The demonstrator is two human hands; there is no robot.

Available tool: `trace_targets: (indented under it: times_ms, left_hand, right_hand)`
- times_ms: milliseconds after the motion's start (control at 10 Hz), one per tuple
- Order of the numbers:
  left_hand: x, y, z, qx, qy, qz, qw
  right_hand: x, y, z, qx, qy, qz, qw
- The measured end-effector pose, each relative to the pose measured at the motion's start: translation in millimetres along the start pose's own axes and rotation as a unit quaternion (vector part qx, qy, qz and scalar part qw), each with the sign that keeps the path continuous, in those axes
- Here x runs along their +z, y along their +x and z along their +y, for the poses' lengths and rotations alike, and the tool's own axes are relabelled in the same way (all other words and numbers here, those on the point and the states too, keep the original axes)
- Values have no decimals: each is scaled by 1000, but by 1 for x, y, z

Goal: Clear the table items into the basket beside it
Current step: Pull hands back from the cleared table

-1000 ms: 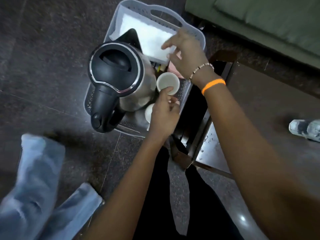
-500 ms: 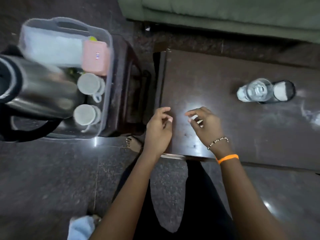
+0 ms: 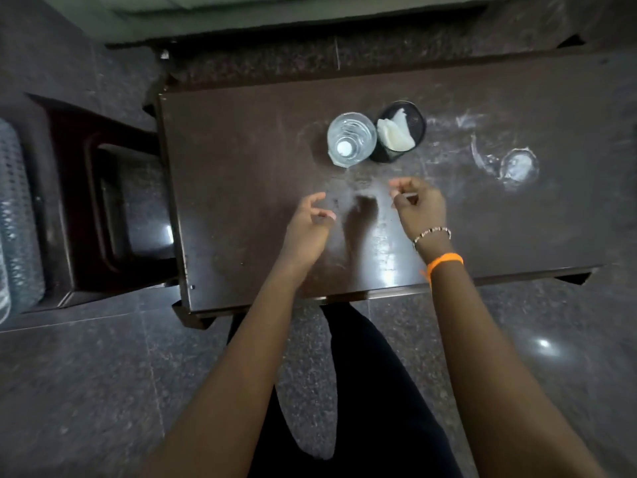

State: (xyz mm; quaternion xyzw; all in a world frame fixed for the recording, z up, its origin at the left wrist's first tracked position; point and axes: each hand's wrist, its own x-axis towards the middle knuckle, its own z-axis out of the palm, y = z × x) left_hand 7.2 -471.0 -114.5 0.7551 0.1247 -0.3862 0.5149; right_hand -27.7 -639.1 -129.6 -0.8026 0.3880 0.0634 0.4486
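Observation:
A clear plastic water bottle (image 3: pixel 351 139) with a white cap stands on the dark table (image 3: pixel 241 167). Touching its right side is a round black holder (image 3: pixel 412 124) with white tissue (image 3: pixel 394 132) inside. My left hand (image 3: pixel 308 224) hovers over the table's middle, fingers loosely curled and apart, holding nothing. My right hand (image 3: pixel 418 207) is just to its right, a little below the black holder, fingers half curled and empty. Only a sliver of the grey perforated basket (image 3: pixel 15 208) shows at the far left edge.
A dark wooden stool (image 3: pixel 86 201) stands between the table and the basket. White ring marks (image 3: pixel 517 165) stain the table's right half. A green sofa edge (image 3: pixel 275 8) runs along the top. My dark-clothed legs are below the table's near edge.
My view has swung right from the basket to the table. Both hands left the basket and moved forward over the tabletop toward the bottle and holder. The basket has slid almost out of view.

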Motion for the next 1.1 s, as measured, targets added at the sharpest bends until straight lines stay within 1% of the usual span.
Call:
trace_targets:
  times_ms: [100, 200, 300, 400, 500, 700, 900, 1000, 1100]
  left_hand:
    - [17, 22, 8, -34, -16, -18, 999]
    - [22, 40, 15, -35, 10, -23, 999]
    - [25, 52, 23, -37, 4, -16, 999]
    - [28, 63, 31, -33, 24, -13, 999]
    - [35, 66, 38, -29, 30, -22, 999]
    - [39, 69, 42, -25, 42, -16, 999]
    - [31, 70, 38, -22, 59, -36, 997]
    - [27, 65, 41, -6, 75, -27, 997]
    - [19, 48, 51, 38, 84, 38, 995]
  right_hand:
    - [-12, 36, -1, 18, 5, 7, 1000]
    - [-16, 66, -4, 28, -21, 10, 999]
    - [-18, 90, -10, 45, -50, 10, 998]
    - [-16, 105, -14, 28, -61, -20, 998]
    - [-16, 111, -13, 21, -65, -48, 996]
    - [-17, 107, -4, 25, -43, -20, 999]
    - [-17, 106, -4, 34, -50, -16, 998]
    - [-19, 100, -9, 50, -60, -15, 997]
    - [-24, 82, -24, 40, -64, 17, 997]
